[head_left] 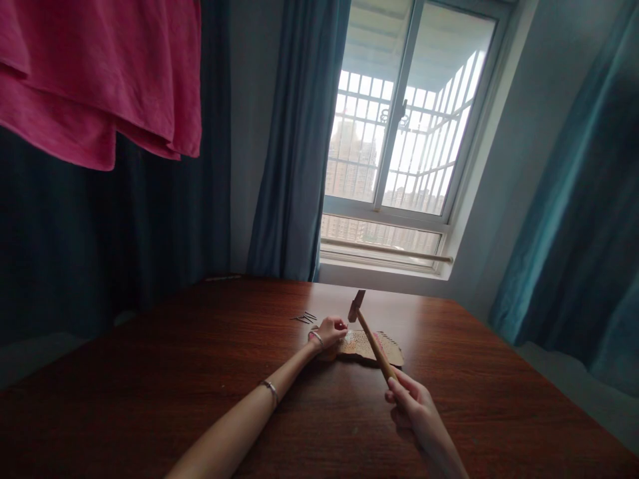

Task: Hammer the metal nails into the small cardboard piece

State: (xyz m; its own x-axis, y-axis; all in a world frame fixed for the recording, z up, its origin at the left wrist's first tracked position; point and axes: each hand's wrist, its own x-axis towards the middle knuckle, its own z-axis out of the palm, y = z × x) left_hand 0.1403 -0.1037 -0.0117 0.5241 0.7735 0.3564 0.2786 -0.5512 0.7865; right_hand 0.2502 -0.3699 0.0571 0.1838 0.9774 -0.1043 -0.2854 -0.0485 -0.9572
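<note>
Right grip (413, 402) clamped round the hammer (377, 345); left grip (332, 330), ahead and leftward, pinched together, contents unclear: a skewed swing could clip it!

A wooden-handled hammer (375, 344) slants over a flat, speckled tan board (355, 345).

The table (150, 392) has reddish-brown wood grain w/ some gloss. On it lies a pc. of cardboard (357, 345), w/ many dots & some pink. Several thin dark nails (305, 317) lie near the cardboard's far left corner.
</note>
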